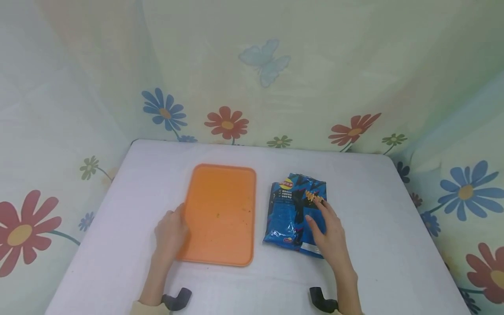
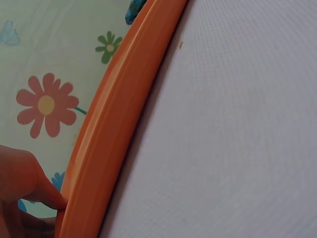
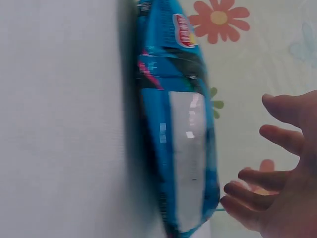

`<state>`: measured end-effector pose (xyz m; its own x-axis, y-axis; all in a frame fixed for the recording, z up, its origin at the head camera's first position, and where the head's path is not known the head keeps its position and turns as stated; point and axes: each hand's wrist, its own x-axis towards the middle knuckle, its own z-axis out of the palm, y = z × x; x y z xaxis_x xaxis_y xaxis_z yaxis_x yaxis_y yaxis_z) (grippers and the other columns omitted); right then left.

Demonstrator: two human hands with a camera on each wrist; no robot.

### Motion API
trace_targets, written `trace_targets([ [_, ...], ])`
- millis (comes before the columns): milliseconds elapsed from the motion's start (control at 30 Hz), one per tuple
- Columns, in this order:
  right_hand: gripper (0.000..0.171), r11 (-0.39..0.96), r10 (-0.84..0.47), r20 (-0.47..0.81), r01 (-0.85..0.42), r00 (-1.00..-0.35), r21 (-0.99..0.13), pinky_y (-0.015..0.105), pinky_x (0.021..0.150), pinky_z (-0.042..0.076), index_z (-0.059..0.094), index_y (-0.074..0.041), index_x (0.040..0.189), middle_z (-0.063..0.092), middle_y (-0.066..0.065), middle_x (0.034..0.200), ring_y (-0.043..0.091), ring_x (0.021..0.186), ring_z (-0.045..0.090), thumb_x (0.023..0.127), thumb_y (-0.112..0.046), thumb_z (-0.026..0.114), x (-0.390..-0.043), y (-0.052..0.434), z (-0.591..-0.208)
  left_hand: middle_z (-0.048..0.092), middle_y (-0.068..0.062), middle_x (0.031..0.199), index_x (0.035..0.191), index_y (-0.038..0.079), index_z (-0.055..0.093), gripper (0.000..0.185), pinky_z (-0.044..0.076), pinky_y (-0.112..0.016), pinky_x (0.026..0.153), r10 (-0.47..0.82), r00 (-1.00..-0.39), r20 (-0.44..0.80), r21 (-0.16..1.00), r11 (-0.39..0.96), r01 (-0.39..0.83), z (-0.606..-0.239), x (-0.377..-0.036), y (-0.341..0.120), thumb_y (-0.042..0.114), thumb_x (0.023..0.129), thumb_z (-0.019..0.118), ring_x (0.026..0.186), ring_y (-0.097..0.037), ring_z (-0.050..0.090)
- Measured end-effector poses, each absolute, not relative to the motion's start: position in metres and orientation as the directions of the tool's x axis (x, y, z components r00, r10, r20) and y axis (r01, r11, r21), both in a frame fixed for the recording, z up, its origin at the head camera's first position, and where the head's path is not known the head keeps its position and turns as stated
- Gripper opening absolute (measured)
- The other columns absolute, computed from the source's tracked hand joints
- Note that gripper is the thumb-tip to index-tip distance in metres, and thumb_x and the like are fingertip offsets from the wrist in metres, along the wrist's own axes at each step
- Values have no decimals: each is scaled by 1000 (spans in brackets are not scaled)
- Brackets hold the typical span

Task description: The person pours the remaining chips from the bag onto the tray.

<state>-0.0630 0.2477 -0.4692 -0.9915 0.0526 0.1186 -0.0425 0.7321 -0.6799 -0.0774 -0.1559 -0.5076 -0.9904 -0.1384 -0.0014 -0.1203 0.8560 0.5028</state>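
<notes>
An orange tray [image 1: 220, 214] with a raised rim lies on the white table, left of centre. My left hand [image 1: 171, 231] holds its left edge; in the left wrist view the fingertips [image 2: 58, 201] meet the tray's rim [image 2: 106, 134]. To the right of the tray lie blue chip bags [image 1: 285, 214], seemingly two overlapping, with a red and yellow logo. Over their right side reaches my right hand [image 1: 330, 232], fingers spread. The right wrist view shows this hand [image 3: 282, 173] beside the puffed bag [image 3: 190, 139], with no grip on it.
Small dark crumbs dot the tray's surface. The white-covered table [image 1: 374, 227] extends around both items. A flowered curtain [image 1: 307, 100] hangs behind the table and along its sides. A dark curved piece [image 1: 177, 299] is worn at the left wrist, another [image 1: 322, 300] at the right.
</notes>
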Motion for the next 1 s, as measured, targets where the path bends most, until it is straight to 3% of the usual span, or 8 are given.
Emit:
trace_targets([
  [267, 51, 729, 133, 46, 66, -990, -681, 80, 108, 25, 50, -8, 150, 30, 33, 160, 60, 144, 28, 104, -26, 60, -61, 249, -485, 64, -20, 87, 140, -6, 57, 46, 49, -39, 57, -136, -991, -9, 501, 857, -122, -507, -78, -156, 0, 94, 57, 68, -26, 58],
  [667, 50, 734, 200, -79, 203, -977, -648, 72, 114, 28, 52, -3, 147, 33, 35, 156, 56, 144, 31, 104, -27, 59, -56, 252, -493, 63, -18, 84, 140, -5, 56, 47, 46, -35, 55, -138, -990, -11, 502, 856, -125, -508, -78, -156, -1, 94, 58, 66, -24, 55],
  [1000, 46, 630, 237, -145, 266, -961, -730, 60, 115, 36, 54, -7, 147, 46, 22, 148, 44, 141, 41, 108, -33, 51, -52, 256, -501, 62, -17, 84, 143, -4, 55, 50, 43, -34, 54, -147, -988, -41, 510, 848, -147, -507, -79, -156, -1, 93, 56, 66, -24, 53],
])
